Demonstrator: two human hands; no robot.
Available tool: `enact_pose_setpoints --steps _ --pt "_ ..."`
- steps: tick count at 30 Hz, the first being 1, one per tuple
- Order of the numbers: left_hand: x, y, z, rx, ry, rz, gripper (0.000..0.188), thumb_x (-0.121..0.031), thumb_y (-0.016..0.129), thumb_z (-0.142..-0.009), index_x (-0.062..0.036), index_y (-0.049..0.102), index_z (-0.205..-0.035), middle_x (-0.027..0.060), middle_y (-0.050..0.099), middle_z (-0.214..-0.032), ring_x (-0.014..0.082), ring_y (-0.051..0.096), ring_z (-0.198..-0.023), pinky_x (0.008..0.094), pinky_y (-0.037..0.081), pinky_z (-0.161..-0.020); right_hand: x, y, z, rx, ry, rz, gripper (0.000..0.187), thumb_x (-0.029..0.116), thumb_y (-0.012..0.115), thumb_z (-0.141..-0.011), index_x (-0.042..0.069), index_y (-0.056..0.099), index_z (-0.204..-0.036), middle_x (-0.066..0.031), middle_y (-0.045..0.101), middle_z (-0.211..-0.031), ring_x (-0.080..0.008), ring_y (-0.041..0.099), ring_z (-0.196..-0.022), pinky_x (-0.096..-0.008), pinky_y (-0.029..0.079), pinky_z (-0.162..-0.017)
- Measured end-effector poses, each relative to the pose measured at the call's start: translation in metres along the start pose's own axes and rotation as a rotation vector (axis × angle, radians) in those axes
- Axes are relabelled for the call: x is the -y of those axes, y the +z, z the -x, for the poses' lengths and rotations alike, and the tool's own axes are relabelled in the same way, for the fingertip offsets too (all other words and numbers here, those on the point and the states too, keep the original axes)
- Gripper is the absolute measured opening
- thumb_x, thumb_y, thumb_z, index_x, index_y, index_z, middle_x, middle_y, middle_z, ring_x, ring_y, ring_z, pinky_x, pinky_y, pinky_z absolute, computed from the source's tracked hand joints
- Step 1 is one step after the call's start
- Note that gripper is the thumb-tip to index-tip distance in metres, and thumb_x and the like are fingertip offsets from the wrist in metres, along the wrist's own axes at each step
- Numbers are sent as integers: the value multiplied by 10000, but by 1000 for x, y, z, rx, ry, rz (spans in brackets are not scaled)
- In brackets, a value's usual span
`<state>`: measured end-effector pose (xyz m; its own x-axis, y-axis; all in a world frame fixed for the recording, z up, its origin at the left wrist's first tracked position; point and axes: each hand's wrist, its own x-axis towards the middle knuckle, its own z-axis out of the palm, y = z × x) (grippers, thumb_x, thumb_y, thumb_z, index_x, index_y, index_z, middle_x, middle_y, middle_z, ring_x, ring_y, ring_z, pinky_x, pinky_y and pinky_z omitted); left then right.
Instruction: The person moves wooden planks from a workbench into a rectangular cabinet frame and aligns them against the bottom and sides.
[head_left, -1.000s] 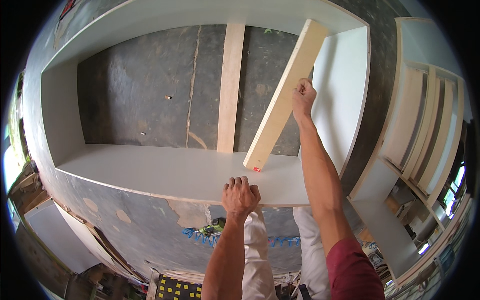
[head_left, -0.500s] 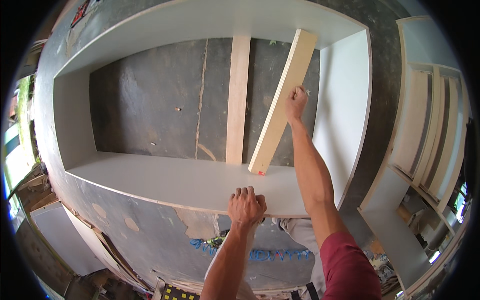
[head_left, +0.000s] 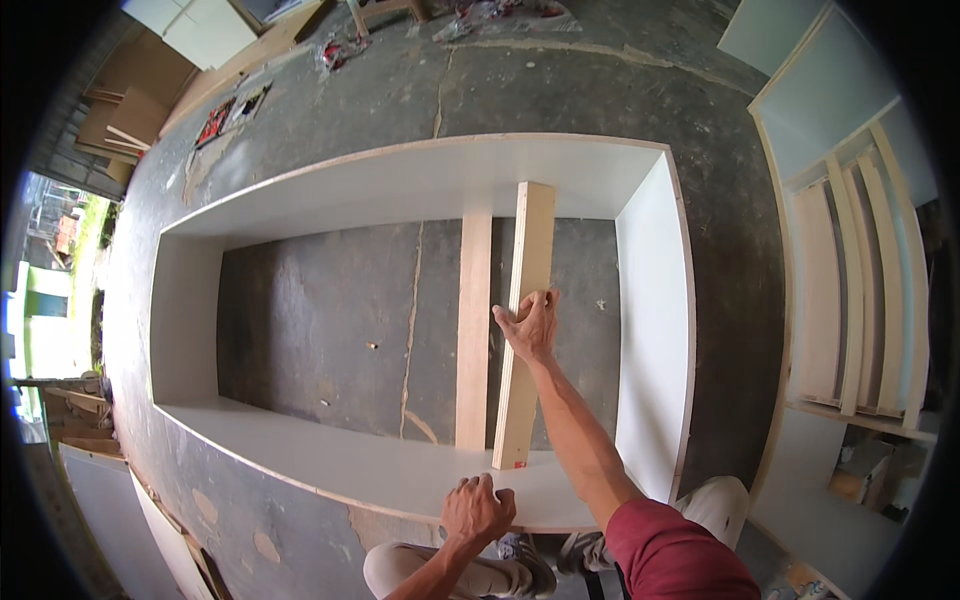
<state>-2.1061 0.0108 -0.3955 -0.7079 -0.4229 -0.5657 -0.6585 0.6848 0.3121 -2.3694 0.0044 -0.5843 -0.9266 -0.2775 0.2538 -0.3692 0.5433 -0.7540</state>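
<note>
A large rectangular frame of white-faced panels (head_left: pixel 310 455) lies on the floor in front of me. Across it runs a flat wooden slat (head_left: pixel 474 340). Just right of that, a thicker pale wooden plank (head_left: pixel 535 240) leans slightly, its near end on the near panel and its far end at the far one. My right hand (head_left: pixel 531 328) spans the plank near its middle, thumb off the left edge and fingers bent at the right. On the near panel's edge rests my left hand (head_left: pixel 477 513), its fingers curled over onto the inner face.
At the right stands another panelled unit with several wooden slats (head_left: pixel 850 290). Loose sheets (head_left: pixel 85 510) lie at the lower left. Red items (head_left: pixel 215 120) sit on the grey floor (head_left: pixel 330 310) beyond the frame. My feet and knees are close to the near side.
The plank has swung more upright, its far end shifting left toward the slat. My right hand has gone from a fist on it to spanning it. My view has shifted and tilted.
</note>
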Motion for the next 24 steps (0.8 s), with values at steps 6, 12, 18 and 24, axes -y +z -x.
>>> enact_pose_setpoints --steps 6,12,18,24 --pt "0 -4 2 -48 65 -27 300 -270 578 -827 7 663 -905 200 693 -883 375 672 -856 489 529 -795 0 18 -2 46 -29 276 665 148 717 -783 109 382 -1357 -163 414 -1150 -307 553 -907 -413 531 -726" --pt "4 -4 4 -66 164 -35 333 -294 571 -833 17 660 -912 213 690 -848 382 679 -816 499 535 -765 -14 34 1 179 104 208 660 157 720 -794 165 395 -1368 -171 388 -1225 -368 542 -1032 -481 502 -836" --pt "1 -4 3 -36 146 -80 340 -309 618 -824 -19 681 -991 188 714 -892 365 695 -854 479 536 -785 -33 55 12 122 64 260 616 282 712 -890 141 389 -1395 -180 382 -1283 -381 522 -1118 -474 507 -880" --pt "5 -2 8 -28 181 -74 351 -310 613 -823 -18 686 -1005 186 715 -901 361 694 -865 481 536 -790 -41 71 24 138 99 257 563 364 622 -963 138 425 -1439 -249 317 -1436 -402 505 -1194 -447 462 -978"
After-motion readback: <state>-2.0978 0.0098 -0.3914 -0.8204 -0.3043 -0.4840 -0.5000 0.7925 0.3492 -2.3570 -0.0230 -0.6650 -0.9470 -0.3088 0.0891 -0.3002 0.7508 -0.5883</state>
